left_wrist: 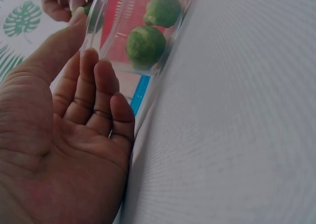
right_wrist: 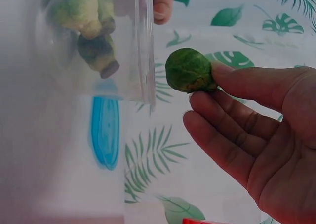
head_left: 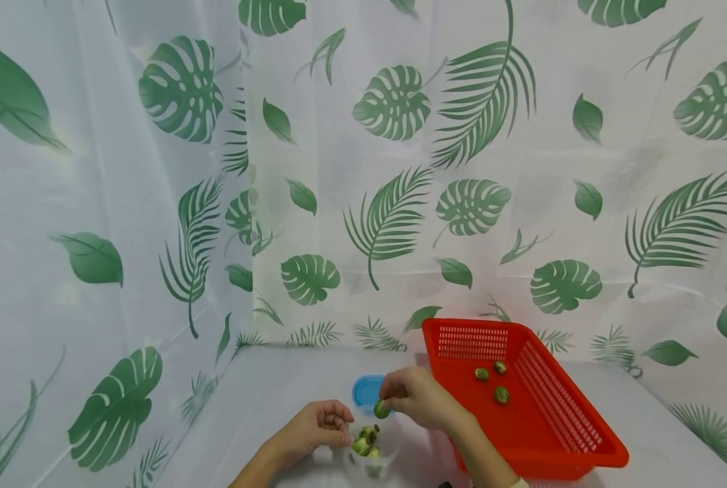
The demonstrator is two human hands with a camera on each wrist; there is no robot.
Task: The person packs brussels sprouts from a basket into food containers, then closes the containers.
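Note:
My right hand (head_left: 421, 398) pinches a green Brussels sprout (right_wrist: 189, 70) between thumb and fingertips, just above and beside the rim of a clear plastic container (head_left: 390, 453). Inside the container lie several more Brussels sprouts (head_left: 361, 446), two of them showing through its wall in the left wrist view. At the container's left side is my left hand (head_left: 316, 428), its fingers loosely bent and its thumb (left_wrist: 61, 48) right at the rim. Nothing lies in the left palm.
Behind the container a blue lid (head_left: 365, 390) lies on the white tabletop (head_left: 260, 386). To the right stands a red perforated basket (head_left: 546, 434) with three Brussels sprouts (head_left: 501, 394) in it. Leaf-printed white sheeting (head_left: 321, 135) hangs behind and at the left.

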